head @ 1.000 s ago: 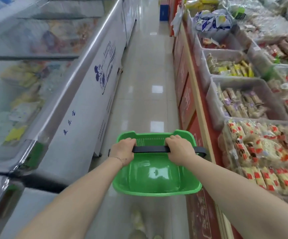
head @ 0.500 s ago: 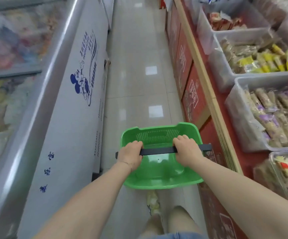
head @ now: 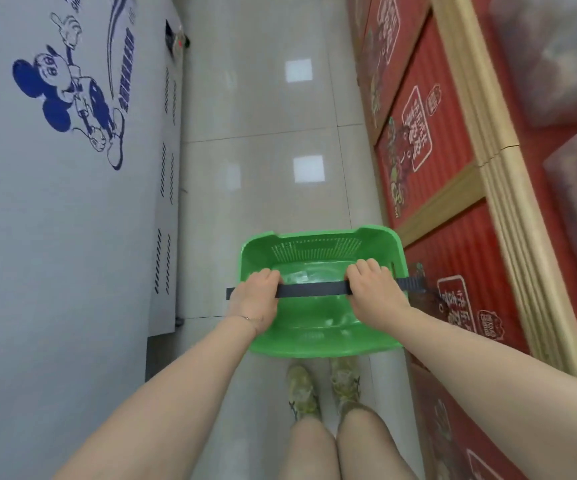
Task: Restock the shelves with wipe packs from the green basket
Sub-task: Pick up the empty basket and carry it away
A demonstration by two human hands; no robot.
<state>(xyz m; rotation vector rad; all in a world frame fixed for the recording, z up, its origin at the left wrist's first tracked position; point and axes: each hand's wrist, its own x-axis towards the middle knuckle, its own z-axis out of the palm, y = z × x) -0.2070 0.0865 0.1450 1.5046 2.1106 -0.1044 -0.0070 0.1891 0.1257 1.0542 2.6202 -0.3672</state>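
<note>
Between freezer (head: 55,237) and red shelving (head: 429,161), both hands, left hand (head: 254,299) and right hand (head: 373,292), are gripping the green basket (head: 314,334) handle (head: 311,290), fingers closed; keeping it level seems wise

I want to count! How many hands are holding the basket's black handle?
2. The left hand grips the black handle near its left end, the right hand near its right end, above the green basket.
</note>
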